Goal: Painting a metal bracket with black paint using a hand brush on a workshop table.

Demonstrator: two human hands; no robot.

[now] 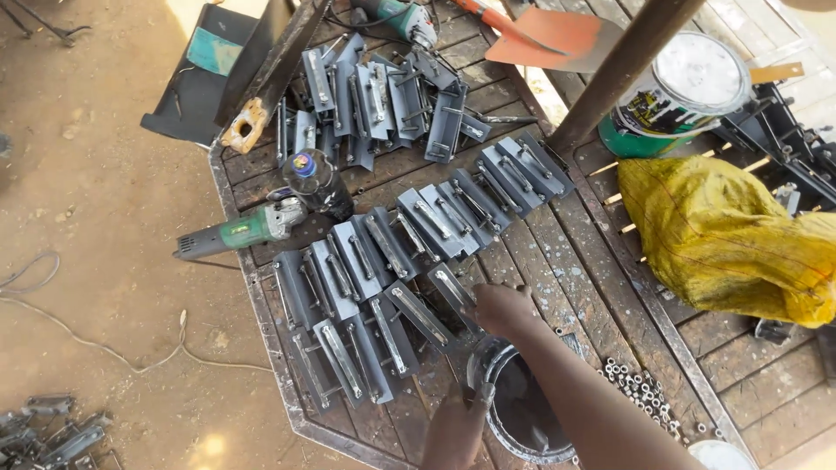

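My right hand reaches out over the bench, its fingers curled on the edge of a grey metal latch plate at the near end of the rows. Several such plates, each with a bolt bar, lie overlapping in two slanting rows. My left hand is low in the view, gripping the rim of a round dark can that stands under my right forearm. What the can holds is not visible.
A green angle grinder and a dark bottle lie left of the rows. Behind them is a heap of more plates. To the right are a paint tin, a yellow sack and small nuts. The dirt floor lies to the left.
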